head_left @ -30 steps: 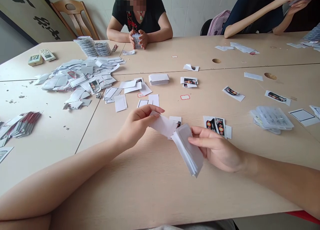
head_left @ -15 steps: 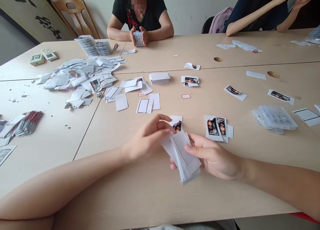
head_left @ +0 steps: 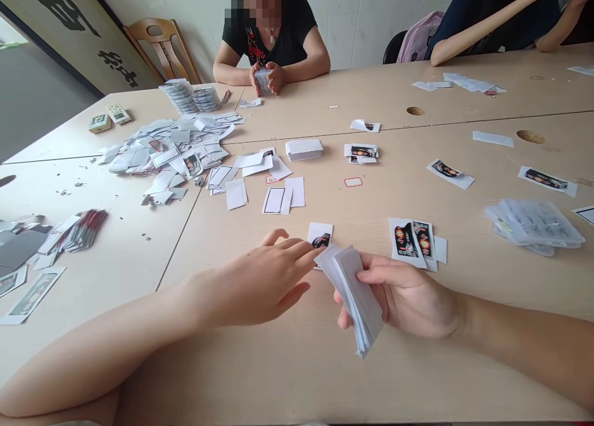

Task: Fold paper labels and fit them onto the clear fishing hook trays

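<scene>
My right hand [head_left: 403,293] grips a stack of white paper cards [head_left: 355,290], thumb on top and fingers underneath, tilted above the table. My left hand [head_left: 264,277] is open beside the stack, fingers stretched over a black-printed card [head_left: 320,233] lying on the table. Whether those fingertips touch that card or the stack's edge, I cannot tell. To the right of the stack, more printed cards [head_left: 413,240] overlap on the tabletop. White cards, some with black outlines [head_left: 273,200], lie farther off to the left.
A heap of white slips [head_left: 171,141] spreads across the left. Clear plastic cases [head_left: 533,225] sit at right. A neat white stack [head_left: 304,149] stands mid-table. Across the table [head_left: 260,376], a person [head_left: 278,42] holds a pack; another person's arm [head_left: 487,27] rests at far right.
My left hand has drawn back left from the stack, turned palm down and flattened its fingers. The stack in my right hand has shifted slightly right and tilted. The view has swung a little left.
</scene>
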### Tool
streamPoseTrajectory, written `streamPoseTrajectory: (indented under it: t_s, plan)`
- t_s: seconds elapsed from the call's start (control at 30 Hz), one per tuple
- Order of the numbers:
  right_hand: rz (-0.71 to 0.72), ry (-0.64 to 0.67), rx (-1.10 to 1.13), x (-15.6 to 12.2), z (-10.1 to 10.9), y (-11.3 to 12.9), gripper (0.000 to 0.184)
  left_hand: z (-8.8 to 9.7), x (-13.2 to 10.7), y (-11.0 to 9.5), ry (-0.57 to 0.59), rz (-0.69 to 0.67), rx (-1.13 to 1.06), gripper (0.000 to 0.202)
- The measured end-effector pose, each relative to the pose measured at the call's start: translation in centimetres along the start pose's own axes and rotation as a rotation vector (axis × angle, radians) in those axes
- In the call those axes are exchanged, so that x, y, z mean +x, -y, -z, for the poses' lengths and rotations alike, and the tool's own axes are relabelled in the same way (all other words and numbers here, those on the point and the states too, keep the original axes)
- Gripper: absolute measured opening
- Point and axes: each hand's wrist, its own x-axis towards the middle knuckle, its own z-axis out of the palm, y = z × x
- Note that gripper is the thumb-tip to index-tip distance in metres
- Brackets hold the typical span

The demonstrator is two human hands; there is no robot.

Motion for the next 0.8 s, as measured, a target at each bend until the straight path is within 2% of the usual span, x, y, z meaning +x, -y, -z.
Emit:
streamPoseTrajectory:
  t_s: [0.07,0.13,0.27,0.3,0.33,0.4,0.5,0.53,0.57,0.63,0.67,0.73,0.8]
  plan:
    - [0.008,-0.012,-0.006,0.1,0.2,-0.1,0.029,0.3,-1.2,-0.7,0.046,0.059,0.112,0.026]
    - [0.008,-0.019,-0.007,0.2,0.5,-0.2,0.028,0.7,-2.2,-1.2,0.098,0.173,0.215,0.033]
    - [-0.008,-0.034,-0.004,0.4,0.8,-0.4,0.026,2.0,-2.9,-0.4,0.347,0.569,0.431,0.038]
    - [-0.009,-0.041,-0.003,0.4,0.8,-0.4,0.025,2.5,-2.8,0.3,0.392,0.623,0.456,0.040]
    - [-0.010,-0.047,-0.001,0.4,0.9,-0.4,0.025,3.1,-2.5,1.1,0.398,0.654,0.459,0.042]
    - [-0.013,-0.057,0.003,0.5,0.9,-0.4,0.024,4.3,-1.9,2.9,0.338,0.732,0.536,0.046]
    - [-0.014,-0.071,0.014,0.5,0.9,-0.3,0.023,6.1,-1.1,5.9,0.296,0.948,0.692,0.043]
    - [-0.012,-0.074,0.018,0.5,1.0,-0.3,0.023,6.5,-0.9,6.9,0.247,0.961,0.741,0.035]
    - [-0.011,-0.075,0.020,0.5,1.0,-0.3,0.023,6.9,-0.8,7.9,0.183,0.914,0.790,0.029]
    - [-0.008,-0.075,0.024,0.6,1.1,-0.3,0.022,7.2,-0.7,9.9,0.029,0.698,0.853,0.046]
    - [-0.008,-0.074,0.026,0.6,1.1,-0.3,0.022,7.2,-0.6,10.8,-0.004,0.577,0.818,0.056]
    - [-0.005,-0.075,0.031,0.6,1.1,-0.3,0.023,7.0,-0.6,12.6,0.037,0.477,0.662,0.068]
    - [0.002,-0.084,0.037,0.7,1.1,-0.2,0.023,6.7,-0.6,14.0,0.065,0.527,0.541,0.066]
